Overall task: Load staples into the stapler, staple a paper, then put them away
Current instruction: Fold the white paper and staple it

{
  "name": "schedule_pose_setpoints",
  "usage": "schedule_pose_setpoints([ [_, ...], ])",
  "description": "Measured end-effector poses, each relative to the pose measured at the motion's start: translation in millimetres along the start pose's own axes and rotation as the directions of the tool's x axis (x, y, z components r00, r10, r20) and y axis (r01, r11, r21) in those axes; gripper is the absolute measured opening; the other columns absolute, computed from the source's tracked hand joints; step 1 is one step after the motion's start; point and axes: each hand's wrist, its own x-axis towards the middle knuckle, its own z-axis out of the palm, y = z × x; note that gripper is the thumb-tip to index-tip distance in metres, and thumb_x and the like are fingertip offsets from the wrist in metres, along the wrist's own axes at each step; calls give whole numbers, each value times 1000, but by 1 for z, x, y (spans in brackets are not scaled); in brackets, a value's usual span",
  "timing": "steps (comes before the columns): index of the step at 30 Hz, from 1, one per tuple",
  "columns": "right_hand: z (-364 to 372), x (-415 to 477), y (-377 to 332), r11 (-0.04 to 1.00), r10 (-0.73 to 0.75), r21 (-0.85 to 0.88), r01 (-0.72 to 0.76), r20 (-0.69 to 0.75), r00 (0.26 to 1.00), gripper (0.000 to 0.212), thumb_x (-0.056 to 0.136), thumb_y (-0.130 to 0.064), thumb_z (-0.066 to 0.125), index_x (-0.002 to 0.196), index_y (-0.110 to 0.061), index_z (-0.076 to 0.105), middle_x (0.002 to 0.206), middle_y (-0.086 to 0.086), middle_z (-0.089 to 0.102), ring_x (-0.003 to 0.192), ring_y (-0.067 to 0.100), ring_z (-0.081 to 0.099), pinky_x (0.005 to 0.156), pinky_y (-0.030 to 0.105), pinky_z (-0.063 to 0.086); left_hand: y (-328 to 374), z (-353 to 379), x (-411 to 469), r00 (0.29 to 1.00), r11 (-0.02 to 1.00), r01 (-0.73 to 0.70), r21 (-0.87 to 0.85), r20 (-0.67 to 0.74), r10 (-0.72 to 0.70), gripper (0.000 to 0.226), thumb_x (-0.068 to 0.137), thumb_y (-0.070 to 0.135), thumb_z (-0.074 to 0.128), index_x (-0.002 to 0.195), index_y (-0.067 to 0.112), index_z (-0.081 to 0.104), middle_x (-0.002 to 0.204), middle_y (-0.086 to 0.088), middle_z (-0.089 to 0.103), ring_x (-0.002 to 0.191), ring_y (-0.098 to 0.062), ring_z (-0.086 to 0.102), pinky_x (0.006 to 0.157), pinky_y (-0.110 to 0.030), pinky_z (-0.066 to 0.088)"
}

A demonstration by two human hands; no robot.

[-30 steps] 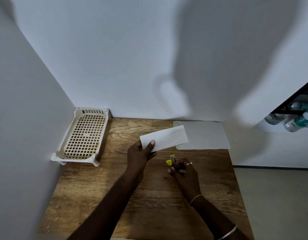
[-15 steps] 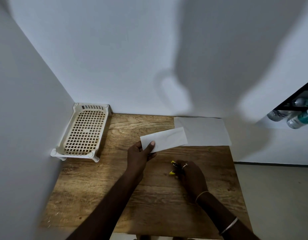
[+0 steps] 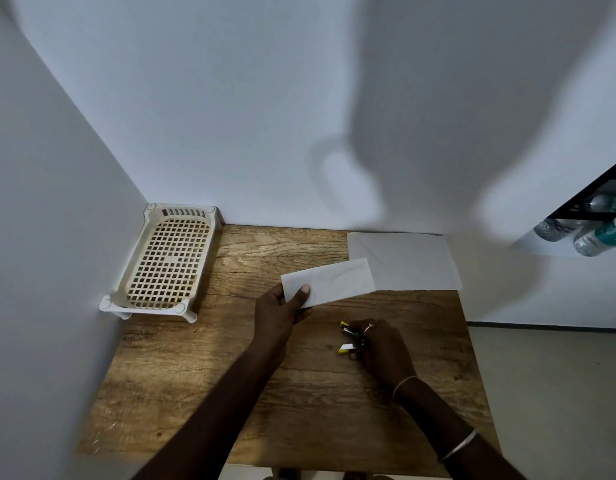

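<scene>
My left hand (image 3: 282,315) pinches the near left corner of a folded white paper (image 3: 334,280), thumb on top, holding it above the wooden table (image 3: 202,375). To its right, my right hand (image 3: 381,348) is closed on a small yellow and black stapler (image 3: 349,337). The stapler's jaws gape towards the left, one yellow tip up and one down, low over the table. Most of its body is hidden in my fingers. The paper and the stapler are apart.
A cream plastic mesh tray (image 3: 168,261) stands in the back left corner against the white walls. A white sheet (image 3: 407,261) lies flat at the back right of the table. Bottles (image 3: 590,233) lie on a dark shelf at the far right, beyond the table's edge.
My right hand has turned and lowered with the stapler, whose jaws now gape to the left. My left hand still holds the paper in the same place.
</scene>
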Motion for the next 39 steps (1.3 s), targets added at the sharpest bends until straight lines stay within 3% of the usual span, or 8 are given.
schedule_pose_setpoints([
  [8, -3, -5, 3, 999, -32, -10, 32, 7, 999, 64, 71, -30, 83, 131, -26, 62, 126, -1, 64, 117, 24, 57, 95, 39, 47, 0, -1, 3, 1000, 1000, 11, 9, 9, -12, 34, 88, 18, 80, 120, 10, 73, 106, -4, 80, 98, -19, 77, 78, -33, 64],
  [13, -12, -6, -5, 942, 77, 335, 21, -277, 958, 29, 91, -9, 67, 120, -17, 68, 116, 2, 69, 109, 22, 63, 94, 37, 50, 1, -5, 4, 1000, 1000, 5, 25, 13, -5, 28, 88, 17, 80, 115, 14, 74, 99, 2, 81, 94, -16, 78, 74, -31, 64],
  [17, -40, 12, -31, 514, 447, 847, -134, -131, 885, 24, 104, -34, 48, 107, -20, 68, 102, 4, 72, 91, 24, 71, 76, 34, 59, 3, -7, 8, 1000, 999, 4, 45, -5, -4, 34, 88, 18, 80, 121, 10, 73, 108, -6, 79, 99, -20, 77, 79, -35, 65],
  [20, -60, 29, -45, 250, 478, 951, -181, 41, 877, 43, 100, -52, 47, 110, -16, 68, 101, 8, 73, 83, 24, 75, 70, 37, 62, 7, -8, 12, 1000, 999, -1, 53, -6, 1, 36, 88, 19, 80, 122, 9, 72, 108, -7, 79, 98, -22, 77, 78, -34, 65],
  [23, -68, 41, -52, 256, 458, 948, -188, 52, 888, 41, 97, -50, 55, 108, -14, 71, 97, 9, 75, 80, 28, 75, 70, 41, 63, 12, -9, 16, 1000, 998, -23, 65, 8, 22, 32, 87, 20, 81, 117, 13, 73, 103, -4, 79, 96, -22, 77, 74, -33, 64],
  [29, -68, 54, -53, 229, 450, 969, -93, -21, 893, 20, 91, -10, 71, 111, -7, 67, 90, 8, 76, 69, 16, 74, 56, 27, 60, 23, -11, 27, 999, 999, -39, 37, 38, 37, 30, 86, 22, 83, 114, 17, 74, 100, -1, 81, 93, -21, 78, 71, -29, 63],
  [35, -61, 70, -52, 184, 506, 979, -91, -15, 863, 19, 90, -4, 71, 107, -5, 64, 81, 9, 72, 57, 16, 71, 57, 27, 61, 27, -14, 41, 1000, 999, -15, -34, 18, 16, 33, 84, 19, 84, 113, 13, 69, 97, -11, 81, 89, -28, 79, 74, -32, 64],
  [39, -46, 84, -48, 250, 546, 953, -170, 6, 838, 23, 87, -9, 75, 106, -3, 64, 85, 11, 74, 64, 21, 73, 69, 41, 63, 20, -23, 54, 1000, 999, 17, -30, -20, -18, 32, 86, 12, 81, 113, 14, 66, 96, -13, 81, 86, -27, 79, 73, -31, 65],
])
